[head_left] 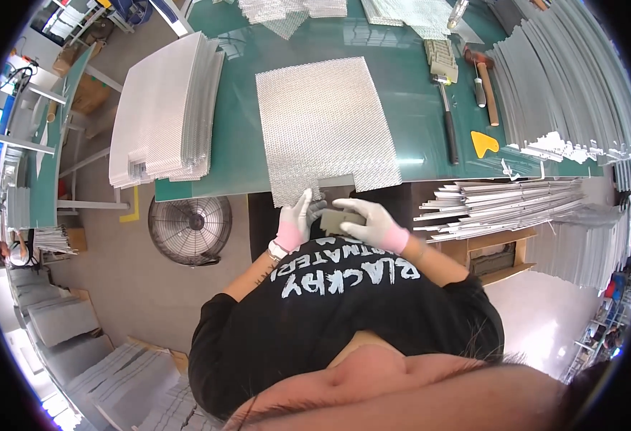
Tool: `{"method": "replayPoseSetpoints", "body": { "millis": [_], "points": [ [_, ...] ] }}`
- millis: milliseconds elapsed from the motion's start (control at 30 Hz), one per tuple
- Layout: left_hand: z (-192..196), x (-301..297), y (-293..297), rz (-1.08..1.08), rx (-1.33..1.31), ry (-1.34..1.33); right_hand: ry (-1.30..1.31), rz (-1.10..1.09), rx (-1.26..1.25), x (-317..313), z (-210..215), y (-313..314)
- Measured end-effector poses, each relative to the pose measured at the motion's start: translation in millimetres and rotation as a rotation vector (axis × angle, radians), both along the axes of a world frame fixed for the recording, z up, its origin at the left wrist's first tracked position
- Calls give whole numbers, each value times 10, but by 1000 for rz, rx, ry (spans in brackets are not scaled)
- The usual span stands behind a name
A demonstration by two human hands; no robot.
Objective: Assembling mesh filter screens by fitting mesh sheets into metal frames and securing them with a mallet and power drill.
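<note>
A silvery metal mesh sheet (326, 122) lies on the green table, with a rectangular notch in its near edge. My left hand (295, 221), in a white glove with a pink cuff, is at the sheet's near left corner. Its fingers close about the tab left of the notch, partly in shadow. In my right hand (376, 226), gloved the same way, is a flat grey-green block (337, 221), gripped between thumb and fingers. The block is just off the table edge, below the notch and close to my left hand.
Stacked mesh sheets (161, 108) stand at the table's left. To the right lie a hammer (488, 86), a black-handled tool (450, 122), a yellow scraper (483, 144) and several pale blocks (441, 57). Tall panel stacks (559, 79) line the right side. A floor fan (190, 230) stands below left.
</note>
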State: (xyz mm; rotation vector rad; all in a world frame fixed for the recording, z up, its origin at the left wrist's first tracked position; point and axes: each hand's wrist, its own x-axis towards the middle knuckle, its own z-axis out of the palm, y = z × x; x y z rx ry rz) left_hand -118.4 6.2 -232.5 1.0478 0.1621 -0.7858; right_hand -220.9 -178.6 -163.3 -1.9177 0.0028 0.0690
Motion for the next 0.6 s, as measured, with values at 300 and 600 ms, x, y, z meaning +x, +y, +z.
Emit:
{"method": "replayPoseSetpoints", "body": {
  "millis": [300,600],
  "points": [
    [-216,-15,12,25,3,-68,156,-623,1128,89,-1061,433],
    [-127,-79,-19,93,-33,-73,146,-696,1099,110,-1056,407]
  ]
}}
